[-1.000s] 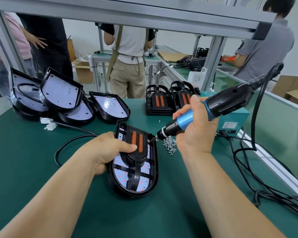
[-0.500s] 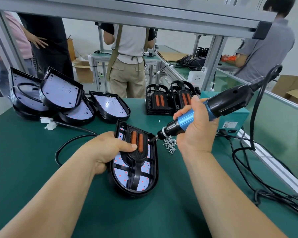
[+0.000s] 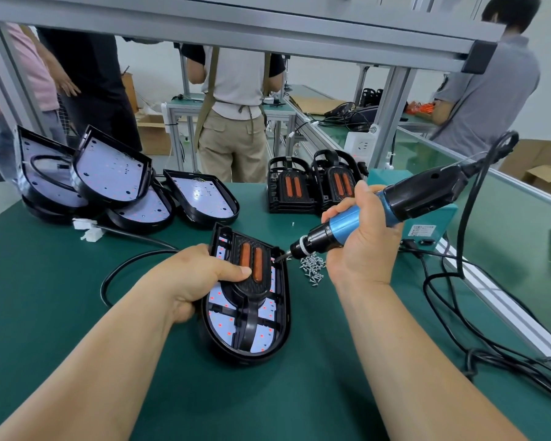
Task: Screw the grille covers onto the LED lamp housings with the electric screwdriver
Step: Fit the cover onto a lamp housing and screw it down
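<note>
Teal box [image 3: 444,218] — label [image 3: 423,231] seemingly too blurred.

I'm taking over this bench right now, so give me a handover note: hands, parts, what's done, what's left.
Left hand grips the black D-shaped lamp housing, thumb on its black grille cover with orange strips.
Right hand holds the blue-and-black electric screwdriver, bit at the cover's upper right corner.
Small silver screws lie heaped right of the housing; several uncovered housings are piled far left, spare cover stacks at the back.
Done: cover seated. Screws already driven: cannot tell.
Left: remaining screws, then the uncovered housings.
</note>
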`<state>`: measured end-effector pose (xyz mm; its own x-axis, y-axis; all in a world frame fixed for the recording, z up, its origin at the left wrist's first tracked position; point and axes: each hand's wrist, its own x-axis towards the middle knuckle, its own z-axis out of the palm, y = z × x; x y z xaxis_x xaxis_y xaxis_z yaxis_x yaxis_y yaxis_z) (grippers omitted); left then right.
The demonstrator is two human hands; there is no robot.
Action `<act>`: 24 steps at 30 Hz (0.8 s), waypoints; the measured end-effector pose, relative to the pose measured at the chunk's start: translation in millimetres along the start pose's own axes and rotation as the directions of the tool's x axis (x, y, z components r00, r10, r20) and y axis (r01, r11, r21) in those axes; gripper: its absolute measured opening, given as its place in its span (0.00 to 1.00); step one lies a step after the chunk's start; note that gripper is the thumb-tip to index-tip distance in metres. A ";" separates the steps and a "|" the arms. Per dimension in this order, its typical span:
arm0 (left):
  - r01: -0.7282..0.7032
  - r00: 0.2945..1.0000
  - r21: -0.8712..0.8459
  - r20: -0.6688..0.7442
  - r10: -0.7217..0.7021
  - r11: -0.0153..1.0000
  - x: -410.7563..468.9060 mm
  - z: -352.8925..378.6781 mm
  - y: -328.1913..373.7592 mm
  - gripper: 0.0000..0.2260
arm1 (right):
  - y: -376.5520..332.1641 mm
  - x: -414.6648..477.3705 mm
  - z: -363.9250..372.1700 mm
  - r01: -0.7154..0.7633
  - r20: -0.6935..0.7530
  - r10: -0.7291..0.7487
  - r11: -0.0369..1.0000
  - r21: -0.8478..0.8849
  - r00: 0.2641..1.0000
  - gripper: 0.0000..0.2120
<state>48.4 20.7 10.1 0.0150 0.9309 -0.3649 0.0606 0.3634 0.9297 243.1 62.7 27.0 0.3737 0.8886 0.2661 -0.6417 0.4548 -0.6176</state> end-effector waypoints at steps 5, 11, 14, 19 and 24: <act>0.007 1.000 -0.021 0.018 -0.006 1.000 -2.5 -1.2 -2.6 0.05 | -4.5 5.7 -17.9 -0.113 -0.231 0.141 0.985 0.133 0.963 0.11; -0.047 0.991 -0.065 -0.126 0.038 0.997 -4.9 -2.3 -8.0 0.27 | -16.1 22.8 -48.9 -0.162 -0.415 0.288 0.936 0.312 0.863 0.11; -0.067 0.962 0.153 -0.251 0.105 0.986 -10.3 -6.9 -6.0 0.36 | -15.8 25.9 -57.6 -0.184 -0.453 0.343 0.915 0.360 0.823 0.11; -0.076 0.765 0.814 -0.322 0.557 0.575 -30.2 2.8 11.7 0.24 | -12.4 30.1 -67.6 -0.202 -0.497 0.394 0.896 0.396 0.773 0.12; -0.217 0.799 0.974 0.140 0.584 0.064 -26.5 76.8 24.1 0.06 | -11.8 33.6 -72.5 -0.188 -0.550 0.399 0.897 0.399 0.734 0.12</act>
<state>126.1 2.0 38.2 0.1868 0.9515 0.2446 0.9727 -0.2140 0.0895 311.8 82.9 -10.4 0.3869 0.8003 -0.4580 -0.9135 0.2649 -0.3088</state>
